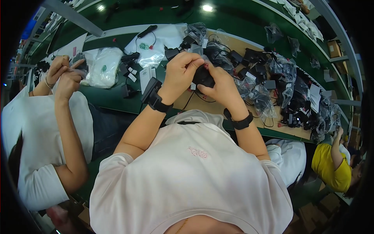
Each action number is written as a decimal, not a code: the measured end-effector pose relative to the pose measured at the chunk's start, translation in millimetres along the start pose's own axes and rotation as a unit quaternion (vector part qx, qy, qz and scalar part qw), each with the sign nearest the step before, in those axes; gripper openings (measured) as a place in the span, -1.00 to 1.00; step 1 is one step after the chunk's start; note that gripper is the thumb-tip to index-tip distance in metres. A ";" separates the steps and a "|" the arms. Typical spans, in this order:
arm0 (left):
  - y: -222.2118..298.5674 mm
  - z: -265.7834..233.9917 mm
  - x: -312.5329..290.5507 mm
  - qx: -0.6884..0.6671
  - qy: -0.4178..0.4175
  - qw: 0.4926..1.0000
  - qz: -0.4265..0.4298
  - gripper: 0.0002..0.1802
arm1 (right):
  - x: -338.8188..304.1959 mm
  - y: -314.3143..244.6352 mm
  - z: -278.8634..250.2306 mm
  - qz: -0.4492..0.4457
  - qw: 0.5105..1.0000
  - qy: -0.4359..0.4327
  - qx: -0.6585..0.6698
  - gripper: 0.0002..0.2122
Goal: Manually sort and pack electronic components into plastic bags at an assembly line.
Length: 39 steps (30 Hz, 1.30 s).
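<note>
In front of my chest, my right hand (224,84) grips a black block that looks like a power adapter (203,76), thumb at its lower side and fingers along its upper side. My left hand (181,72) is closed in a pinch at the block's upper left edge; what sits between its fingertips is hidden. A small red bit shows by the fingertips of both hands. Below the hands, a black cable (189,100) lies on a tan board (198,104). Just beyond my left hand is a black plug adapter (171,53) on the bench.
A heap of bagged black adapters and cables (269,84) spreads to the right. Leftward lie a clear plastic bag (103,68), a white box (147,78) and a black adapter (127,90). A co-worker's hands (64,76) work at left; a person in yellow (329,162) sits at far right.
</note>
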<state>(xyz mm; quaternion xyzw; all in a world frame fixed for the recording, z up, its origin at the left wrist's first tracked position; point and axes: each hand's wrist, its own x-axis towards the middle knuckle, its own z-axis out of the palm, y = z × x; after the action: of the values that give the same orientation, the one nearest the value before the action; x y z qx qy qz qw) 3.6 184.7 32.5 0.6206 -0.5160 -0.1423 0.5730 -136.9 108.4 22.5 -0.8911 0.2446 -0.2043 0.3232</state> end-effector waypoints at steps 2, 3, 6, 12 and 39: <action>2.7 1.6 -1.7 0.057 -0.006 0.995 0.086 -0.93 | 0.3 3.1 -0.9 0.014 0.997 -0.057 -0.059 -0.33; 6.5 0.3 -3.0 0.101 -0.055 0.989 0.093 -0.95 | 0.5 5.5 -0.2 0.019 0.999 -0.026 -0.031 -0.49; -2.6 -3.3 -8.2 0.144 -0.057 0.980 0.124 -0.94 | 9.4 20.5 -10.6 0.222 0.935 -0.069 0.266 -0.53; 4.1 9.0 -19.6 0.092 -0.017 0.995 0.042 -0.91 | 12.7 18.0 -11.1 0.360 0.612 -0.007 0.704 -0.81; -2.5 28.4 9.2 -0.272 0.103 0.945 -0.151 -0.98 | 73.9 14.5 -49.3 0.062 0.929 -0.345 0.122 -0.73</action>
<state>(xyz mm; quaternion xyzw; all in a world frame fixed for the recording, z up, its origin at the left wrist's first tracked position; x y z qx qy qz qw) -13.0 160.8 25.5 0.5228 -0.2963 -0.2976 0.7418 -108.1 33.2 62.8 -0.8435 0.1459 0.1078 0.5055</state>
